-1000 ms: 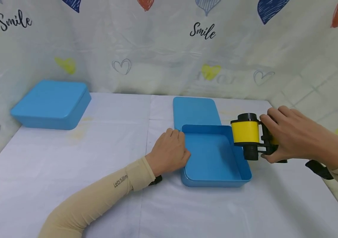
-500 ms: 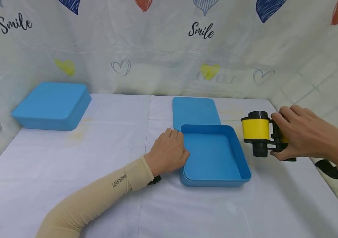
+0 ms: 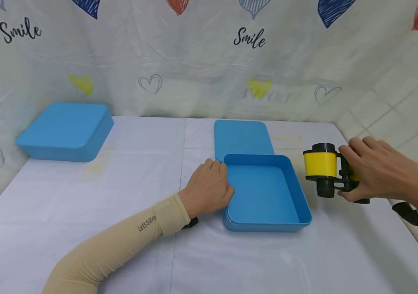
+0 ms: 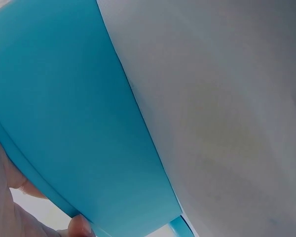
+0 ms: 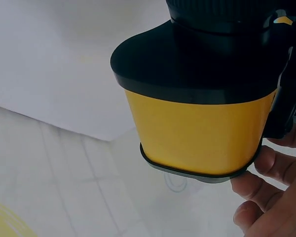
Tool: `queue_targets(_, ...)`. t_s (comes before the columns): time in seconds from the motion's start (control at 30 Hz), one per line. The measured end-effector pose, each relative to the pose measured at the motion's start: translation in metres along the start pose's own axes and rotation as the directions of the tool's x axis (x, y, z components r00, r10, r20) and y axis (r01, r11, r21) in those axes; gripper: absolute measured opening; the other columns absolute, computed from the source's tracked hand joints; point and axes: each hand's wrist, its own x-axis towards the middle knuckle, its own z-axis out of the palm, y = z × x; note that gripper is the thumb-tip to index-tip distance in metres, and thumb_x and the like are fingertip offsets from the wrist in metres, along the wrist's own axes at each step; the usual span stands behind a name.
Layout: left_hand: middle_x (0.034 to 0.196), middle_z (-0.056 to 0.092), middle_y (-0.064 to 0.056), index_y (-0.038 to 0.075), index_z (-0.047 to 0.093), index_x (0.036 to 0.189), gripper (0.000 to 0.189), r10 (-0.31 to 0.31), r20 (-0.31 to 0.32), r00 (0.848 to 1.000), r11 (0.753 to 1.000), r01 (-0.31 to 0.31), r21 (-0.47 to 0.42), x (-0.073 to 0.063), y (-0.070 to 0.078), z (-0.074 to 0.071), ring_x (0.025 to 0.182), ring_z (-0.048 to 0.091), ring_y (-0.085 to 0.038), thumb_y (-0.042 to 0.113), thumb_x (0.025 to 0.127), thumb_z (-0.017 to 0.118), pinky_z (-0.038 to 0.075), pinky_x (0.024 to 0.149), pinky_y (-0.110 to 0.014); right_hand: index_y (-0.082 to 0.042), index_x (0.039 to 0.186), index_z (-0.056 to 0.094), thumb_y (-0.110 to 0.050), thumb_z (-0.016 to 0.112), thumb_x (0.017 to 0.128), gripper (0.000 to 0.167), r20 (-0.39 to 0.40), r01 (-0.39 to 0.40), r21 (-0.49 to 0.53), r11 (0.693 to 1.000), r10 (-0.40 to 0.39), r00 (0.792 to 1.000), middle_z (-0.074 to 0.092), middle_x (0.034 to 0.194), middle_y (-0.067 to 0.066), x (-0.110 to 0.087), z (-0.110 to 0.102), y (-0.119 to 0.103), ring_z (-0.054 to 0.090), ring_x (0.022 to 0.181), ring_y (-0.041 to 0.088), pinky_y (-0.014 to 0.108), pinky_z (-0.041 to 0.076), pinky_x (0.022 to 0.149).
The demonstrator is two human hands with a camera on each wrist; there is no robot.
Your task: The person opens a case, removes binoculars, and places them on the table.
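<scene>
My right hand (image 3: 381,173) grips a pair of yellow-and-black binoculars (image 3: 320,164) above the table, to the right of an open blue box (image 3: 264,196). One yellow barrel of the binoculars (image 5: 197,133) fills much of the right wrist view, and fingertips (image 5: 254,185) curl at its side. My left hand (image 3: 206,188) holds the left wall of the box, fingers curled at the rim. Seen from the left wrist, the thumb and fingers (image 4: 81,227) pinch the edge of a blue wall (image 4: 74,113). Inside the box only the bare blue floor shows.
A flat blue lid (image 3: 243,138) lies right behind the open box. At the back left stands a closed blue box (image 3: 63,130). A white cloth (image 3: 128,245) covers the table, and a patterned curtain (image 3: 201,61) hangs behind it.
The right hand has carried the binoculars rightward, from over the box's right rim to beside it, dipping slightly at the end. The left hand stays at the box's left wall.
</scene>
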Motion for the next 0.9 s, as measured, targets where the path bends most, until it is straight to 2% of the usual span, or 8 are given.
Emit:
queue_targets(0.13, 0.067, 0.015, 0.002, 0.014, 0.042, 0.068, 0.027, -0.007, 0.01, 1.0, 1.0, 0.007, -0.002, 0.0, 0.0, 0.001, 0.062, 0.018, -0.015, 0.02, 0.084, 0.063, 0.011, 0.057, -0.024, 0.001, 0.115, 0.056, -0.07, 0.093, 0.041, 0.109, 0.011, 0.002, 0.011, 1.0, -0.002, 1.0, 0.052, 0.091, 0.014, -0.001, 0.008, 0.0, 0.047, 0.079, 0.028, 0.045, 0.047, 0.065)
queue_targets(0.43, 0.067, 0.014, 0.002, 0.015, 0.038, 0.067, 0.028, -0.002, -0.029, 1.0, 1.0, 0.002, 0.003, 0.0, -0.001, 0.002, 0.062, 0.017, -0.014, 0.018, 0.082, 0.062, 0.011, 0.057, -0.024, 0.002, 0.115, 0.058, -0.071, 0.093, 0.039, 0.112, 0.013, 0.011, -0.013, 1.0, -0.011, 1.0, 0.055, 0.093, 0.015, -0.003, 0.022, -0.001, 0.049, 0.081, 0.03, 0.047, 0.05, 0.067)
queue_targets(0.6, 0.067, 0.015, 0.002, 0.015, 0.038, 0.067, 0.027, 0.0, -0.043, 0.999, 1.0, -0.001, -0.004, -0.001, -0.001, 0.003, 0.062, 0.017, -0.015, 0.018, 0.082, 0.062, 0.012, 0.057, -0.024, 0.001, 0.113, 0.058, -0.069, 0.093, 0.038, 0.109, 0.0, 0.022, -0.012, 1.0, -0.022, 1.0, 0.054, 0.092, 0.015, -0.003, 0.027, -0.002, 0.048, 0.079, 0.029, 0.045, 0.049, 0.066)
queue_targets(0.9, 0.067, 0.014, 0.002, 0.016, 0.039, 0.068, 0.026, -0.001, -0.059, 0.998, 1.0, 0.001, -0.001, -0.002, -0.003, 0.006, 0.063, 0.015, -0.015, 0.017, 0.081, 0.062, 0.012, 0.058, -0.025, -0.002, 0.111, 0.055, -0.068, 0.092, 0.04, 0.104, 0.03, 0.019, 0.009, 1.0, -0.02, 0.999, 0.052, 0.091, 0.012, -0.004, 0.036, -0.006, 0.046, 0.079, 0.028, 0.045, 0.048, 0.066)
